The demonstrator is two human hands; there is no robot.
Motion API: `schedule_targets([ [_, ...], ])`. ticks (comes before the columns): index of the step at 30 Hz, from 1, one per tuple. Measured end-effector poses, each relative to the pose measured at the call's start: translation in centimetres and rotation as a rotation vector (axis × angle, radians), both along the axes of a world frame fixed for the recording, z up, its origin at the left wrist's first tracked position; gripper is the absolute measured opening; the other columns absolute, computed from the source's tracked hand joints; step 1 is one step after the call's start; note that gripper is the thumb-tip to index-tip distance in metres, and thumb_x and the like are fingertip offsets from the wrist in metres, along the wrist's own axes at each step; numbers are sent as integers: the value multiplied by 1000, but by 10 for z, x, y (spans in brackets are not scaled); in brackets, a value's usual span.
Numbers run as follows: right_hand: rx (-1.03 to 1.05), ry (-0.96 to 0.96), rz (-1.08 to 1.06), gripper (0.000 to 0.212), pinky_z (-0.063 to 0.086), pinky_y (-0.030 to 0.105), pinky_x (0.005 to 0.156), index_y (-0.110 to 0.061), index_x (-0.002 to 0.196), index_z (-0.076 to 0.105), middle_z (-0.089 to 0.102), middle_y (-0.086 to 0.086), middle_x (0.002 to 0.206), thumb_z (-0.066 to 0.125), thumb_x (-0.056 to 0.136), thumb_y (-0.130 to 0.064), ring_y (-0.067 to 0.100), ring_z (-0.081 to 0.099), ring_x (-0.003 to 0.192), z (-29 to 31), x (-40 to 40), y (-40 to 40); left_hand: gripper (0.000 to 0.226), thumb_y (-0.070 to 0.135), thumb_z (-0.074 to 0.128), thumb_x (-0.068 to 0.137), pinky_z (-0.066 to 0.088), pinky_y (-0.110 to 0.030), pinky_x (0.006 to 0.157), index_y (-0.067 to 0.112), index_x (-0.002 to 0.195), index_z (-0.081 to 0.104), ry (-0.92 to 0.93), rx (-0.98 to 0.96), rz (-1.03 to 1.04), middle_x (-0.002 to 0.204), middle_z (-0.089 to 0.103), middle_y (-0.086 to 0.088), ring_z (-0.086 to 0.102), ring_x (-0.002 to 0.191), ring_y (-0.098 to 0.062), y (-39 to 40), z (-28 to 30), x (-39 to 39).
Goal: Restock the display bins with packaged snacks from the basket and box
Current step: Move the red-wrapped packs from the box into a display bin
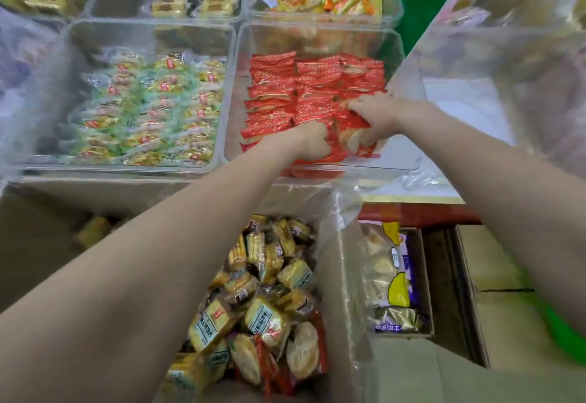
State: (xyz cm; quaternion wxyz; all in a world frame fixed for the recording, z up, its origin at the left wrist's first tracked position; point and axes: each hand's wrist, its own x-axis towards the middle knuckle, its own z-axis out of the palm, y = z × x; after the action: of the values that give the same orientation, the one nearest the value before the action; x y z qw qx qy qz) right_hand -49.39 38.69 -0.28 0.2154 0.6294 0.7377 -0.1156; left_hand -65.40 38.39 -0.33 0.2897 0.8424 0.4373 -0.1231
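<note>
Tucking red packets (287, 92) into the nearly full right-hand bin (320, 166), left hand (312, 142) and right hand (377, 120) each grip packets, while the near box (336, 276) remains well stocked.

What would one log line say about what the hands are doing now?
stage: filling red-snack bin | left hand: holding red packets | right hand: holding red packets | box: snacks remain
</note>
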Motion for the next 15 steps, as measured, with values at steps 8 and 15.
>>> schedule_targets([
  [8,222,-85,-213,100,9,52,114,-26,150,-6,1,19,156,67,83,-40,39,6,143,-45,-9,-21,36,16,44,95,40,-31,94,-1,124,55,-32,28,59,128,56,-16,51,117,-30,0,4,-11],
  [15,517,286,-299,64,12,47,115,-8,138,35,20,20,150,64,83,-26,36,12,140,29,-54,-45,23,4,46,92,45,-8,69,14,96,66,-551,158,213,90,62,8,57,77,1,-43,27,-91],
])
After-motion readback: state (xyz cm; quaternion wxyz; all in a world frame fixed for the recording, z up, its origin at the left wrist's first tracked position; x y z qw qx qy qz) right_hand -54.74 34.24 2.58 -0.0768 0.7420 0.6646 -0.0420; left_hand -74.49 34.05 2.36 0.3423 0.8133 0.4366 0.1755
